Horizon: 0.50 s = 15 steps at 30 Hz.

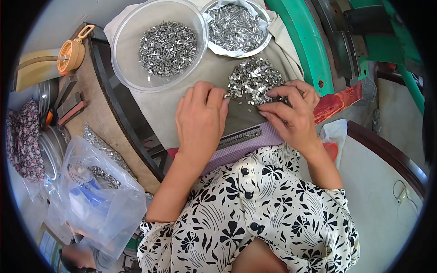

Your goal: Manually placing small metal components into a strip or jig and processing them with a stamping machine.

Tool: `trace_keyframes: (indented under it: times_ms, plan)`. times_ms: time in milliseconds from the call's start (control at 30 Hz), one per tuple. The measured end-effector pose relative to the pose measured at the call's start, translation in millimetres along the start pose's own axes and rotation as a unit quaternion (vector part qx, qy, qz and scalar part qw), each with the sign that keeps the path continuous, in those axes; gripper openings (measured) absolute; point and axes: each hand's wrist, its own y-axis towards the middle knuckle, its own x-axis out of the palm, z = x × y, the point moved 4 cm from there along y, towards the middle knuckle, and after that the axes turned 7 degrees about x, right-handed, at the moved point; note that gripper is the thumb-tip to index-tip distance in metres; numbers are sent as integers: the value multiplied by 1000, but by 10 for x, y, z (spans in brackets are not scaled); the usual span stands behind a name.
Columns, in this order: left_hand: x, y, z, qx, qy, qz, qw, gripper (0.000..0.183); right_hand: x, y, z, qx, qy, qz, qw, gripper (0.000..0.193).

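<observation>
Metal-chip pile (254, 78) lies just far-left of my right grip (266, 105), the nearer, fingers bent at its edge; left grip (223, 97) curls beside it; I cannot tell whether either pinches chips.

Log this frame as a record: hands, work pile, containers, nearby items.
left_hand: left hand at the pile's left edge, fingers bent; grip unclear
right_hand: right hand at the pile's lower right, fingertips among pieces; grip unclear
work_pile: loose pile of small shiny metal pieces on grey-brown cloth
container_1: clear round plastic tub, similar metal pieces inside
container_2: lined round bowl, slender metal pieces inside
near_body: dark narrow strip on purple checked cloth
left_side: translucent plastic bag
</observation>
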Motion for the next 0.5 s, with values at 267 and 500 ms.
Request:
trace_keyframes:
  times_ms: [267,500]
  plan:
    - [-87,-109,41,-9,-15,-7,1000,15,20,37,-1,-9,21,1,1000,19]
    - [-116,-308,6,-36,-71,3,997,16,114,101,-70,-52,7,-31,998,18]
